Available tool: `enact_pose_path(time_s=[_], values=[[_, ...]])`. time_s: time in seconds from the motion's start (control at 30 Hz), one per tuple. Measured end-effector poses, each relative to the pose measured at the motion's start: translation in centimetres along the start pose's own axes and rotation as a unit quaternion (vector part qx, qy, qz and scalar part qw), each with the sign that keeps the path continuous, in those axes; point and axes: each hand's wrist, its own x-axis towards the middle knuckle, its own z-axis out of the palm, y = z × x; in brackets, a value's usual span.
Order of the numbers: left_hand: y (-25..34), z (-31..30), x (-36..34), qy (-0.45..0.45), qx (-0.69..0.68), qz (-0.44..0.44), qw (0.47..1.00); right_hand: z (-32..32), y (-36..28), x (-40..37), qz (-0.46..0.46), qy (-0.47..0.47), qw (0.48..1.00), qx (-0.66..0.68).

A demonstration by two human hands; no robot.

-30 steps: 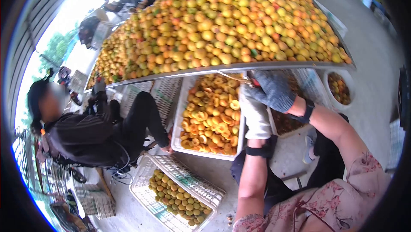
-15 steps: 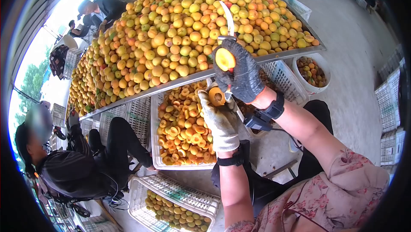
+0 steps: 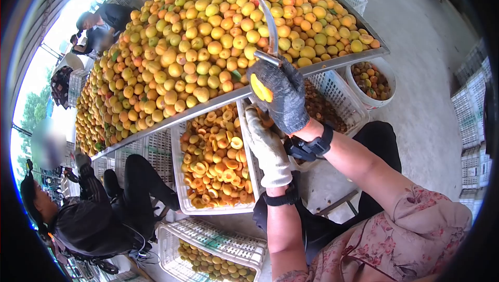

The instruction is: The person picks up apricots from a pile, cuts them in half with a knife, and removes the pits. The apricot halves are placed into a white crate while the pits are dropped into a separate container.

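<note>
My right hand (image 3: 278, 92), in a dark grey knit glove, is closed around a curved knife (image 3: 271, 27), its blade pointing up. A yellow apricot half (image 3: 261, 88) sits in the same grip. Just below, my left hand (image 3: 266, 144), in a soiled white glove, is closed on another apricot half (image 3: 266, 120), mostly hidden behind the right hand. Both hands are in front of the metal table edge, above the right side of a white crate (image 3: 243, 209) of apricot halves (image 3: 218, 160).
Whole apricots (image 3: 182, 53) are heaped on a metal-rimmed table (image 3: 338, 62). To the right are a crate (image 3: 340, 92) of dark pieces and a white bucket (image 3: 370, 102). A lower crate (image 3: 218, 235) holds more fruit. A co-worker (image 3: 99, 209) sits at left; another person (image 3: 106, 22) is farther back.
My right hand has moved slightly left and down and turned, tilting the knife leftward. It now covers most of the fruit in my left hand. The camera view has shifted a little.
</note>
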Motion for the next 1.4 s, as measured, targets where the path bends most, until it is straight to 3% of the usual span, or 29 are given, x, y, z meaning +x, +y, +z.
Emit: enact_pose_path(time_s=[0.07, 0.1, 0.13, 0.2, 0.23, 0.27, 0.33, 0.37, 0.4, 0.43, 0.47, 0.5, 0.53, 0.57, 0.6, 0.67, 0.73, 0.8, 0.87, 0.93, 1.0, 1.03, 1.07, 1.1, 1.13, 1.23, 1.3, 1.33, 1.4], values=[[0.7, 0.8, -0.1, 0.011, -0.126, -0.092, 0.988, -0.4, -0.2, 1.1, -0.007, 0.046, 0.998, 0.039], [1.2, 0.9, -0.1, -0.037, -0.164, -0.122, 0.978, -1.4, -0.6, 1.9, 0.056, 0.035, 0.992, 0.106], [0.3, 1.2, 0.3, -0.056, -0.148, -0.091, 0.983, -2.4, -1.1, 2.5, 0.124, 0.023, 0.977, 0.171], [0.8, 1.9, -0.2, -0.073, -0.219, -0.115, 0.966, -3.4, -1.7, 3.2, 0.171, 0.017, 0.968, 0.181], [0.3, 2.2, -0.3, -0.069, -0.197, -0.102, 0.973, -4.2, -1.7, 3.4, 0.166, -0.063, 0.959, 0.22], [-0.1, 2.5, -0.3, -0.064, -0.177, -0.088, 0.978, -4.6, -1.3, 3.4, 0.163, -0.067, 0.959, 0.221], [-0.9, 2.7, -0.3, -0.066, -0.173, -0.095, 0.978, -4.3, -1.3, 2.9, 0.113, 0.108, 0.977, 0.145], [-2.2, 2.6, 0.2, -0.073, -0.002, 0.026, 0.997, -4.2, -1.5, 2.3, 0.058, 0.046, 0.991, 0.113], [-3.2, 2.5, 0.5, -0.077, 0.17, 0.147, 0.971, -3.9, -1.7, 1.6, 0.029, 0.042, 0.998, 0.04], [-2.8, 3.0, 0.7, -0.018, 0.338, 0.365, 0.867, -3.9, -1.7, 1.4, 0.009, 0.032, 0.999, 0.028], [-2.7, 3.2, 0.4, -0.052, 0.272, 0.286, 0.917, -4.0, -1.6, 1.0, -0.007, 0.019, 1.0, 0.019], [-2.7, 2.9, 0.4, -0.062, 0.288, 0.284, 0.912, -3.9, -1.8, 1.6, -0.011, 0.092, 0.996, -0.008], [-2.8, 2.5, 0.3, -0.072, 0.305, 0.279, 0.908, -4.3, -2.2, 2.2, 0.005, 0.089, 0.996, 0.001], [-3.7, 2.7, 0.5, -0.067, 0.204, 0.263, 0.941, -5.3, -2.9, 2.9, 0.099, 0.018, 0.99, 0.103], [-3.2, 3.3, 0.3, -0.054, -0.042, 0.032, 0.997, -6.0, -3.6, 3.6, 0.187, -0.047, 0.961, 0.199], [-3.9, 3.6, 0.7, -0.03, -0.09, -0.027, 0.995, -5.3, -4.0, 4.3, 0.218, 0.05, 0.967, 0.125], [-3.7, 3.5, 0.4, -0.025, -0.027, 0.019, 0.999, -6.2, -3.4, 4.2, 0.224, 0.018, 0.958, 0.18], [-2.4, 4.4, 0.0, 0.0, -0.081, -0.007, 0.997, -7.0, -2.4, 4.3, 0.233, 0.038, 0.945, 0.226], [-0.4, 4.6, -0.6, -0.03, -0.125, -0.119, 0.985, -7.3, -2.5, 4.4, 0.244, 0.041, 0.938, 0.244], [-1.4, 4.8, 0.1, -0.043, -0.197, -0.135, 0.97, -7.1, -2.9, 4.4, 0.206, 0.044, 0.957, 0.199], [-2.5, 4.0, 0.9, -0.159, -0.225, -0.14, 0.951, -7.8, -2.7, 5.4, 0.209, 0.058, 0.963, 0.157], [-2.3, 4.5, 0.6, -0.16, -0.225, -0.144, 0.95, -7.4, -3.6, 4.8, 0.186, 0.047, 0.979, 0.063], [-1.9, 5.2, 0.2, -0.114, -0.153, -0.103, 0.976, -6.6, -3.9, 4.6, 0.153, 0.112, 0.98, 0.059], [-1.9, 5.7, -0.1, -0.067, -0.079, -0.06, 0.993, -6.7, -4.4, 4.3, 0.168, 0.109, 0.975, 0.095], [-4.4, 4.1, 1.1, -0.122, 0.241, 0.25, 0.93, -6.9, -4.9, 4.1, 0.181, 0.107, 0.969, 0.133], [-4.3, 4.9, 1.1, -0.121, 0.183, 0.224, 0.95, -9.7, -3.5, 4.0, 0.227, 0.116, 0.934, 0.251], [-2.4, 5.8, -0.3, -0.129, 0.144, 0.065, 0.979, -11.1, -2.8, 3.8, 0.222, 0.119, 0.938, 0.238], [-2.3, 5.9, -0.4, -0.132, 0.144, 0.067, 0.978, -11.7, -2.6, 3.8, 0.219, 0.121, 0.942, 0.223], [-2.0, 5.9, -0.3, -0.169, -0.003, -0.139, 0.976, -12.7, -3.5, 3.8, 0.254, 0.068, 0.932, 0.25]])
